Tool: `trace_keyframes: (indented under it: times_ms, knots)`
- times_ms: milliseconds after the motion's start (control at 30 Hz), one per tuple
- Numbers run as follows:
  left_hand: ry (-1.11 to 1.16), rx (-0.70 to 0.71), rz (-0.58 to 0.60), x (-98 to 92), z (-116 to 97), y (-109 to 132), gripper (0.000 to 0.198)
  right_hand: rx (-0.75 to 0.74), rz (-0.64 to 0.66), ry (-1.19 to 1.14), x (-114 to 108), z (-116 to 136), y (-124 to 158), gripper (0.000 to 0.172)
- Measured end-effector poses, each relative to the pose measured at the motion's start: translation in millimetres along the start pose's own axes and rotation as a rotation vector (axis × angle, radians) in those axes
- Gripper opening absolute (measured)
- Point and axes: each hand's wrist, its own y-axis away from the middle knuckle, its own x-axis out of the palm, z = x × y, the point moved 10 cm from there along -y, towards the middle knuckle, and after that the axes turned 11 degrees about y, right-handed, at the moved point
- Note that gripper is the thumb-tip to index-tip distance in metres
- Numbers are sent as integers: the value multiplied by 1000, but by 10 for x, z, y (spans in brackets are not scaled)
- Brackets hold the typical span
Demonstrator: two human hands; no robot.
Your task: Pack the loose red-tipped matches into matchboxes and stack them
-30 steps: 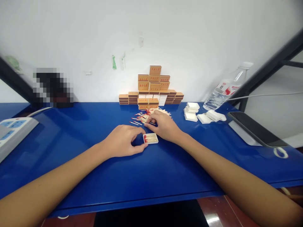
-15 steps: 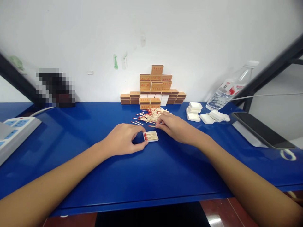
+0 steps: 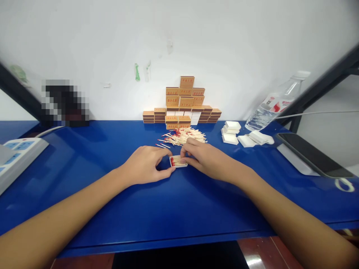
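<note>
A small white matchbox tray (image 3: 178,166) lies on the blue table with red-tipped matches (image 3: 176,160) in it, heads to the left. My left hand (image 3: 148,164) grips the tray's left end between thumb and forefinger. Over the tray's right end is my right hand (image 3: 200,155), thumb and forefinger pinched on a match that is mostly hidden among those in the tray. Just behind, a loose heap of matches (image 3: 186,135) spreads out, a few lying apart at its left.
Stacked matchboxes (image 3: 186,101) stand against the wall. Several white trays (image 3: 230,139) are at right, near a tilted water bottle (image 3: 270,106) and a phone (image 3: 314,155) propped on a white block. A power strip (image 3: 22,157) sits at far left.
My right hand has moved left and toward me, from the front of the heap to the tray, bringing a match. My left hand has stayed at the tray.
</note>
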Motion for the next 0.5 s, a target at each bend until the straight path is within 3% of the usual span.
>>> trace_keyframes:
  times_ms: [100,200,333,500]
  knots:
    - [14,13,-2,1,-20,3,26,20,-121,15,-121,-99,-7,12]
    - [37,44,2,11,-62,7,27,141,-250,79,-213,-334,-12,12]
    - [31,41,2,19,-57,10,28,218,-237,93,-113,-521,-76,12]
    - [24,31,14,21,-37,6,29,220,-198,89,26,-536,-157,11]
